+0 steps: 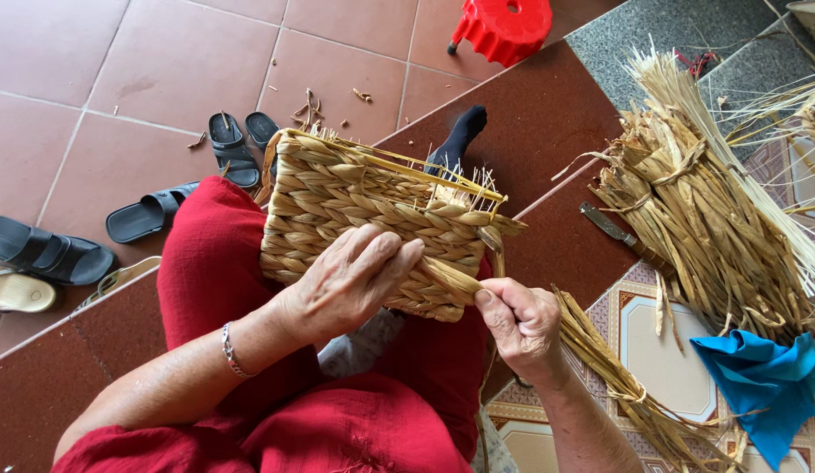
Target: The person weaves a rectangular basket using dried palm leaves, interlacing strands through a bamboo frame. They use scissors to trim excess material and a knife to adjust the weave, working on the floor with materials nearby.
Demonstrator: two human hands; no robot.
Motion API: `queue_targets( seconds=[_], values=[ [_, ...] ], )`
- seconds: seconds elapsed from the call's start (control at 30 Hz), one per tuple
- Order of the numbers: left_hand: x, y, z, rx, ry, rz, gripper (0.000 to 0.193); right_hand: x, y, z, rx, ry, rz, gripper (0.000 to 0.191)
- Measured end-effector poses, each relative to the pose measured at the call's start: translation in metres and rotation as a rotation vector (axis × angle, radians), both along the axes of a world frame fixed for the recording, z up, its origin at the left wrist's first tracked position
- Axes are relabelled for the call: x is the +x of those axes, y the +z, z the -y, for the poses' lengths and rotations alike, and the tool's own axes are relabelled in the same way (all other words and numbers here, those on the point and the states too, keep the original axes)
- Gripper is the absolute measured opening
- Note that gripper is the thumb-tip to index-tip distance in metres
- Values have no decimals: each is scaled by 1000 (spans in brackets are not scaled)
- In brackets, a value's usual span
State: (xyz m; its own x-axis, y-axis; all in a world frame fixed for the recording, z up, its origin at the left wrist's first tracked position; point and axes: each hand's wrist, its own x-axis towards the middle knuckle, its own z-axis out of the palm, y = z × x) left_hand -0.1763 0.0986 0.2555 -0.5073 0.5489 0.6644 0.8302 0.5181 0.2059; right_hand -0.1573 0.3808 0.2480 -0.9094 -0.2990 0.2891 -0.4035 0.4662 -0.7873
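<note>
On the lap, left hand [350,278] flat against woven basket [372,219], right hand [521,324] fisted around straw strand [451,278].

Home porch or entry used as craft spot: terracotta floor tiles [162,61], dark sandals [48,252] left by step, red plastic stool [504,26], patterned tiles [662,350], bundles of dried straw [714,219], knife [613,229] on floor.
</note>
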Motion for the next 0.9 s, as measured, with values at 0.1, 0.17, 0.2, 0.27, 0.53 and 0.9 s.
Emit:
queue_targets(
  seconds=[0.1, 0.17, 0.2, 0.27, 0.53, 0.9],
  values=[
    [-1, -13, -8, 167, -69, 343, 23, -5, 6, 4, 69, 34, -217, 9],
    [2, -23, -10, 313, -187, 902, 16, -7, 12, 6, 170, 53, -376, 6],
    [4, -26, -8, 367, -270, 1296, 21, -8, 15, 7, 233, 60, -435, 5],
    [7, -33, -7, 501, -354, 1666, 27, -9, 18, 12, 305, 68, -500, 7],
    [4, -22, -8, 572, -140, 597, 16, -8, 17, 19, 303, 98, -452, 16],
    [-1, 12, 14, 62, -69, 85, 27, -8, 14, 9, -49, 153, 115, 11]
  ],
)
